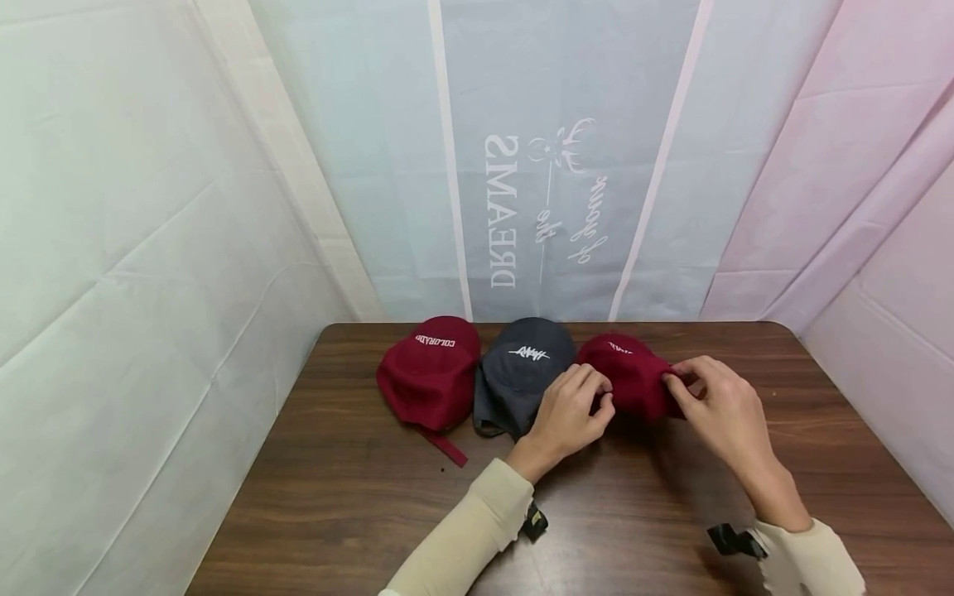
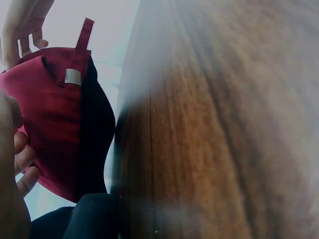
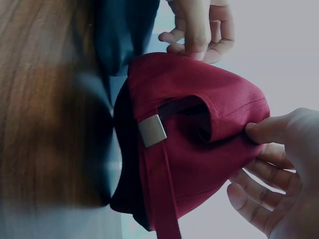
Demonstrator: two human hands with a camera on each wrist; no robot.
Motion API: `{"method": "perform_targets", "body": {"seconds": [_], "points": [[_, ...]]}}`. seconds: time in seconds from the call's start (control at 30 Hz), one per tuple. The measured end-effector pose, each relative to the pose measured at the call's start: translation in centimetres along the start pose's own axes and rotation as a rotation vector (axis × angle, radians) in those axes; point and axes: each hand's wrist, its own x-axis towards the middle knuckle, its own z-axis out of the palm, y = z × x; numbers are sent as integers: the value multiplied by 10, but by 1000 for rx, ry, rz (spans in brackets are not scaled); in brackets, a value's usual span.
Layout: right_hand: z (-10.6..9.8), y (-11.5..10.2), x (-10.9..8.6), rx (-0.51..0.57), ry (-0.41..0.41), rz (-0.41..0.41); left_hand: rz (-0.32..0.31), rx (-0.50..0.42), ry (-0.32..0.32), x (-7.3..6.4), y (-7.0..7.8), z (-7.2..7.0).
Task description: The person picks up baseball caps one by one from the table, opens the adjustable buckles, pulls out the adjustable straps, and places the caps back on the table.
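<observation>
As left hand (image 1: pixel 568 414) and right hand (image 1: pixel 723 414) pinch red cap (image 1: pixel 629 381), strap (image 3: pixel 167 194) nearside, axis slanted

Hazy glare on tabletop (image 1: pixel 589 546)

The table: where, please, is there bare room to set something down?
The table is bare left of the left sleeve, between it and the right sleeve, and right of the right hand. Crowded: back middle (left red cap, grey cap, right red cap, left hand).

Held cap (image 1: pixel 633 385) lettering (image 1: pixel 620 348) illegible, both sleeves (image 1: pixel 473 526) cropped
</observation>
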Motion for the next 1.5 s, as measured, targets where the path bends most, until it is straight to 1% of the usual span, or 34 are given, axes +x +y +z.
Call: {"method": "perform_targets", "body": {"seconds": [0.27,0.6,0.7,0.83,0.93,1.1,1.2,1.37,1.5], "points": [[-3,-10,13,50,50,18,66,-14,53,-2,-1,-1],[-2,-18,20,107,82,11,72,-15,70,-3,1,-5],[-3,-20,24,122,91,8,54,-8,74,-3,2,-5],[-6,-25,29,142,106,11,14,5,71,-3,3,-5],[-7,-29,32,158,107,24,-37,9,61,-3,6,-5],[-7,-35,33,192,83,70,-126,26,43,-2,11,-5],[-7,-38,33,200,68,87,-155,62,47,-1,13,-5],[-8,-42,32,208,52,96,-168,112,79,-1,14,-5],[-9,-44,32,212,51,106,-158,124,116,-1,13,-4]]}}
